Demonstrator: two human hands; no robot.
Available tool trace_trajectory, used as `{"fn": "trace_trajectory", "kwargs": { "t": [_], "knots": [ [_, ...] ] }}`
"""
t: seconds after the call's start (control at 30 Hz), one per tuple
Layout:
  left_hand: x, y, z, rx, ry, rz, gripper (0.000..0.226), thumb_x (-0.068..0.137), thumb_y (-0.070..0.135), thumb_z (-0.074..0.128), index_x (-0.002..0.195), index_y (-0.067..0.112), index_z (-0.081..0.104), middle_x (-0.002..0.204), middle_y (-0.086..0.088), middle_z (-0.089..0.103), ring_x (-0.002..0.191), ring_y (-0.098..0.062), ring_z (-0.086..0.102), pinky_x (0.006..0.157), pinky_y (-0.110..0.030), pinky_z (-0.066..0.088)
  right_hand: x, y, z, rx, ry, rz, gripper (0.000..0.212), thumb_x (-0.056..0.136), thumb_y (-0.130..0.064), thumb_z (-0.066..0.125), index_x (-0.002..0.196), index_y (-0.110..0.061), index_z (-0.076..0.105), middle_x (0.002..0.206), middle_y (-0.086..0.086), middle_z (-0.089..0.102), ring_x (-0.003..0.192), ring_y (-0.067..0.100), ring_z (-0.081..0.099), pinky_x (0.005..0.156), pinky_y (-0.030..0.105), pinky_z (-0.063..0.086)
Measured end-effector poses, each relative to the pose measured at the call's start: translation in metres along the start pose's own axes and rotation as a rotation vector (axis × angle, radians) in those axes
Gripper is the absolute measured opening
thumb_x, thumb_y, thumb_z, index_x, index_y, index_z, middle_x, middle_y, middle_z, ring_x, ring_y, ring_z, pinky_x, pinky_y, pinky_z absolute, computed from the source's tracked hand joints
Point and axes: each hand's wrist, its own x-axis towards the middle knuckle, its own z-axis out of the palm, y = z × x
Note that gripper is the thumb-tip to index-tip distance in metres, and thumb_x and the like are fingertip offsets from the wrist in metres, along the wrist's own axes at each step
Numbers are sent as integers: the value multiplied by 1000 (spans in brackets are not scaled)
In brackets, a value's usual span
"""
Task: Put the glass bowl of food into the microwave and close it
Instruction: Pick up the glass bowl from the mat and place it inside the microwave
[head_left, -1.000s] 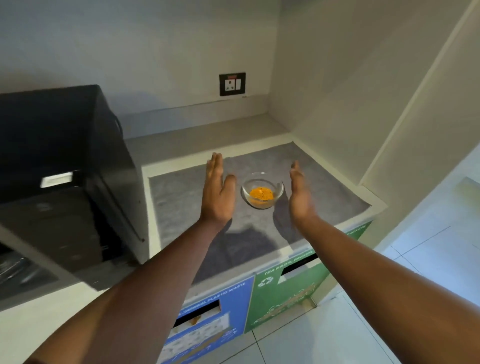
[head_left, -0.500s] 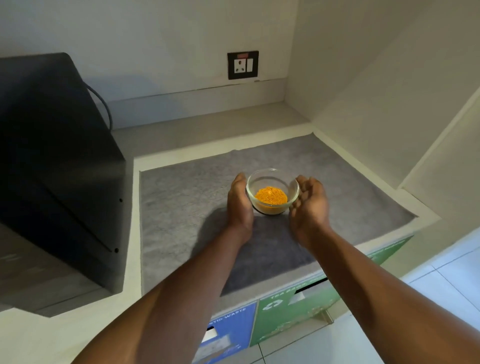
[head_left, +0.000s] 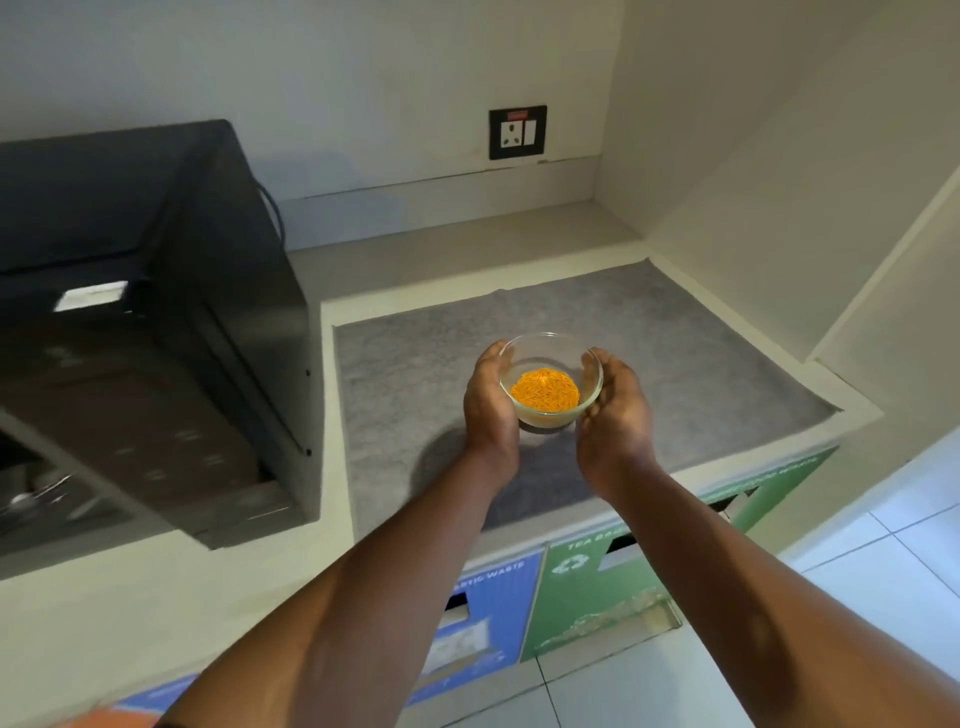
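Setting: pale kitchen counter (head_left: 332, 545) in a white-walled corner, seen from above; a wall socket (head_left: 517, 132) sits at the far side.
Mat: a grey mat (head_left: 701, 364) covers the right half of the counter.
Glass bowl (head_left: 550, 382): clear, upright, over the mat's middle, holding a mound of orange food (head_left: 545, 388).
Left hand (head_left: 489, 408): curled partway closed, palm pressed to the bowl's left wall.
Right hand (head_left: 613, 410): curled the same way against the right wall. 2 hands likely share the grip because smooth glass slips.
Contact with mat: cannot tell whether the bowl rests on it or is just lifted.
Microwave (head_left: 156, 322): black, at the left, well apart from the bowl; its door appears open towards the near left, probably ready to receive the bowl.
Below counter: blue and green recycling bins (head_left: 571, 587).
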Motion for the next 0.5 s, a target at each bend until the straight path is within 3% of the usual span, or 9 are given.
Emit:
{"fn": "trace_trajectory", "kwargs": {
  "t": [0.17,0.23,0.37,0.43,0.5],
  "knots": [
    [-57,30,-43,-11,-34,-15,22,95,31,60,100,16,76,80,1,76,69,-14,71,57,-22,55,-77,6,21,-65,10,27,27,96,-37,59,83,-19,76,74,-2,76,71,12,72,81,35,52],
    [-80,42,-68,19,-57,-24,28,95,35,59,102,13,75,80,-1,76,68,-15,72,53,-23,54,-109,11,28,-76,-5,41,30,96,-40,57,86,-19,76,78,1,77,75,15,72,87,38,53],
    [-127,73,-126,105,-79,-46,39,93,46,58,115,17,74,89,-2,77,77,-18,74,57,-30,57,-186,30,48,-51,-76,45,41,98,-36,53,70,-28,82,74,-4,78,70,9,73,63,23,56],
    [-151,88,-153,111,-74,-35,30,95,43,57,108,23,75,91,2,77,79,-15,72,67,-32,57,-221,38,60,-58,-96,50,38,98,-35,53,77,-24,81,73,-7,77,69,6,72,65,24,54],
    [-172,102,-187,85,-60,-14,21,98,36,57,101,26,75,88,8,76,76,-7,72,64,-25,55,-255,51,76,-86,-118,56,26,98,-37,53,93,-22,74,76,-8,77,75,7,72,79,30,51]
  ]
}}
